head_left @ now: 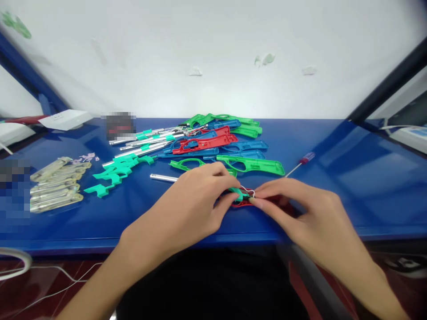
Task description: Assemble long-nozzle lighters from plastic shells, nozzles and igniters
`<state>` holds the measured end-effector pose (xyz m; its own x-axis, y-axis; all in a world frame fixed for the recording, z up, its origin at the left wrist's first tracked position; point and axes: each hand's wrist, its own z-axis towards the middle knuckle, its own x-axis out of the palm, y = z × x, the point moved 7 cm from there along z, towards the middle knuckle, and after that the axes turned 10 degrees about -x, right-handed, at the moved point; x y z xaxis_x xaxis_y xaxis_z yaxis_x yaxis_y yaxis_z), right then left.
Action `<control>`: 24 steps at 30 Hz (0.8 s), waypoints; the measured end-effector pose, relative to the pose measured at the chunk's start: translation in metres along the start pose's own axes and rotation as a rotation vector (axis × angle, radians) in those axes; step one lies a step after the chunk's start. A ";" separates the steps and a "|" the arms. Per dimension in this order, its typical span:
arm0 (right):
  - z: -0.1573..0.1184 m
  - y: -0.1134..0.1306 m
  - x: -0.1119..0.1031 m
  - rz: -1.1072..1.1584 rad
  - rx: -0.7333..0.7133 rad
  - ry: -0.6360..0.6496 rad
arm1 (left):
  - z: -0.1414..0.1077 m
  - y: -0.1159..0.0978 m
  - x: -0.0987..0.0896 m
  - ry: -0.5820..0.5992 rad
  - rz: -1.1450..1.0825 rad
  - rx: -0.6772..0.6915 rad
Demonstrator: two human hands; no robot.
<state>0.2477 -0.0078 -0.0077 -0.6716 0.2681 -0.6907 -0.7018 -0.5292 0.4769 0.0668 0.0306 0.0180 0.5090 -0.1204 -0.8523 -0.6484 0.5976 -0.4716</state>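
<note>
My left hand (pixel 193 200) is closed near the table's front edge, thumb and fingers pinching a small teal plastic piece (pixel 236 194). That piece lies over a red plastic handle shell (pixel 242 205), mostly covered by my hands. A thin white wire (pixel 248 190) loops up out of the shell. At its right end, the thumb and forefinger of my right hand (pixel 296 204) are pressed together on the wire; the exact tip of the pinch is hard to make out. A silver metal tube (pixel 163 178) sticks out to the left from behind my left hand.
Behind my hands lie green (pixel 253 164), red (pixel 210 141) and blue handle shells (pixel 247 146). Silver tubes (pixel 150 143) with teal pieces lie left of them, beside loose teal pieces (pixel 113 175) and yellowish clear parts (pixel 58 184). A screwdriver (pixel 306 158) rests at right.
</note>
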 end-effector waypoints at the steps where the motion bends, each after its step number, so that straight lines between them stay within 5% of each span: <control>1: 0.000 0.000 0.000 0.000 -0.007 0.002 | 0.001 0.000 0.001 0.004 0.006 0.008; 9: -0.002 0.009 -0.002 -0.044 -0.103 0.004 | 0.006 0.004 0.005 0.015 -0.005 0.026; 15: -0.011 0.022 -0.004 -0.121 -0.302 -0.003 | 0.004 0.001 0.005 0.004 0.048 0.020; 24: -0.010 0.021 -0.002 -0.082 -0.316 0.004 | 0.005 0.004 0.004 0.016 0.034 -0.009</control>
<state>0.2365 -0.0274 -0.0013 -0.6150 0.3173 -0.7219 -0.6442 -0.7302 0.2278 0.0689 0.0364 0.0137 0.4776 -0.1123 -0.8714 -0.6704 0.5945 -0.4441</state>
